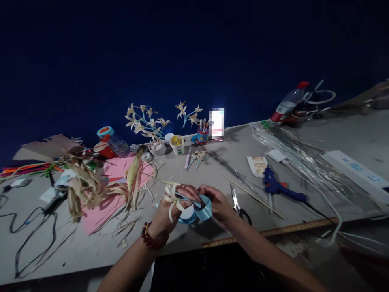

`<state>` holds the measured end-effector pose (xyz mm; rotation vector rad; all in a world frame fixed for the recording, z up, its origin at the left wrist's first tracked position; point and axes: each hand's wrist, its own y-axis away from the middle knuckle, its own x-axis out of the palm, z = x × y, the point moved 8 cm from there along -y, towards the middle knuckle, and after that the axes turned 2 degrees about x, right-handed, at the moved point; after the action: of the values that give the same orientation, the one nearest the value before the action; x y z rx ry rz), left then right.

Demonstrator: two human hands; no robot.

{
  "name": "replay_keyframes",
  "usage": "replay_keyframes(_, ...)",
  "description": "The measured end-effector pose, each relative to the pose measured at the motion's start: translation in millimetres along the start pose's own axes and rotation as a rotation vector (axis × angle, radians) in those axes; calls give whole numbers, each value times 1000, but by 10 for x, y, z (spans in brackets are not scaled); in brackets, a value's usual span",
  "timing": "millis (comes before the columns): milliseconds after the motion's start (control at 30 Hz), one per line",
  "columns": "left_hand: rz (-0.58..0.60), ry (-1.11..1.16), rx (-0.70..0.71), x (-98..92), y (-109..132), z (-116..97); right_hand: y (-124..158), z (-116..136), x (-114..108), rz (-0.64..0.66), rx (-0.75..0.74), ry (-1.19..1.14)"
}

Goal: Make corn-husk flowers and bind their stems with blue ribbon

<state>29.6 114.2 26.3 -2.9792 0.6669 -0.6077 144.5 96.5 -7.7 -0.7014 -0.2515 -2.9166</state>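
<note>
My left hand (162, 217) is closed around a pale corn-husk flower (170, 195), its strips curling out between the fingers. Light blue ribbon (206, 211) loops between my two hands. My right hand (219, 205) pinches this ribbon, with its fingertips partly hidden behind the loop. Just below the left fingers is a blue ribbon roll with a white core (187, 214); whether the hand touches it I cannot tell. Black-handled scissors (235, 198) lie to the right of my right hand.
A blue glue gun (279, 187), a thin stick (255, 196) and a power strip (355, 168) lie to the right. Dried husks (86, 184) cover pink paper (99, 215) on the left. Finished husk flowers (146, 121), cups and a lit phone (216, 123) stand behind.
</note>
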Motion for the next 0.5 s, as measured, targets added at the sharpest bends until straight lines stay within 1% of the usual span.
replay_keyframes(100,-33,23,18,-5,0,-4,32,-83,112,41,50,-114)
replay_keyframes(167,-48,45,31,4,-1,-18,54,-155,143,37,81,-163)
replay_keyframes(300,-63,-7,10,23,-4,-23,90,-246,112,-14,83,-203)
replay_keyframes(400,-63,-50,7,25,-8,-52,104,-263,104,-20,79,-192)
replay_keyframes(500,-94,-108,5,-5,-15,-97,108,-257,111,-23,67,-171)
